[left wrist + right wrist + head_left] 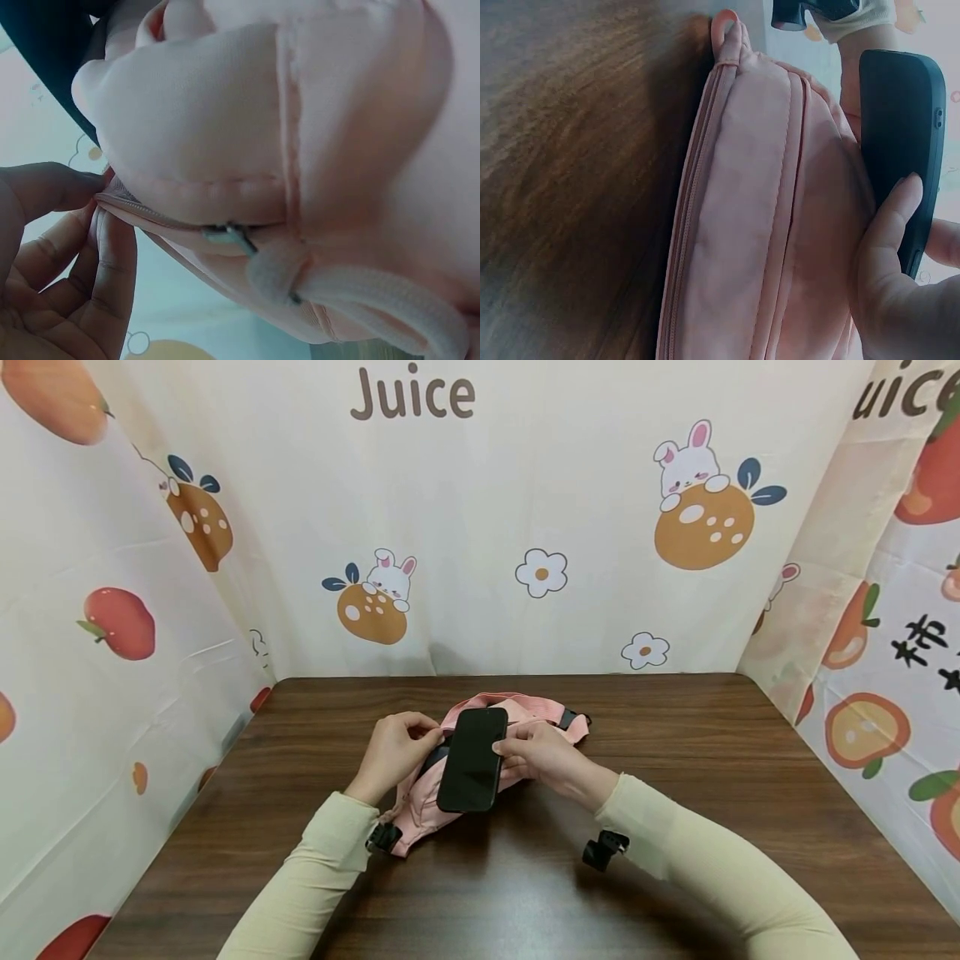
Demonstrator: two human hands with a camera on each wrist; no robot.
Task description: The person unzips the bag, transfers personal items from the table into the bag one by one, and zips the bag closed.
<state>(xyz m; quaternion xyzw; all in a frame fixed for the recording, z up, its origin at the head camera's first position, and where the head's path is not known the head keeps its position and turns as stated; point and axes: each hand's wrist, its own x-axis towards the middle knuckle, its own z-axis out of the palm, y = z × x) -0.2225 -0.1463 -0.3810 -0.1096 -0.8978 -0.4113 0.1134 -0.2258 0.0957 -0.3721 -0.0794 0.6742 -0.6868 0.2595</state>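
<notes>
A pink waist bag [427, 802] with zips and a strap lies on the brown table. My left hand [397, 750] pinches the edge of its zipped opening between thumb and fingers; in the left wrist view the zip pull [229, 234] with its cord loop [375, 292] hangs to the right of those fingers [112, 277]. My right hand [546, 758] grips a black smartphone [472, 764] by its right side, tilted above the bag. In the right wrist view the phone [892, 127] stands beside the bag's pink side [742, 195], the thumb on one face.
The wooden table [675, 735] extends around the bag on both sides. A black strap buckle [573, 718] lies at the bag's right end. Patterned curtains [480, 510] hang behind the table and at both sides. Each wrist carries a small black camera [606, 850].
</notes>
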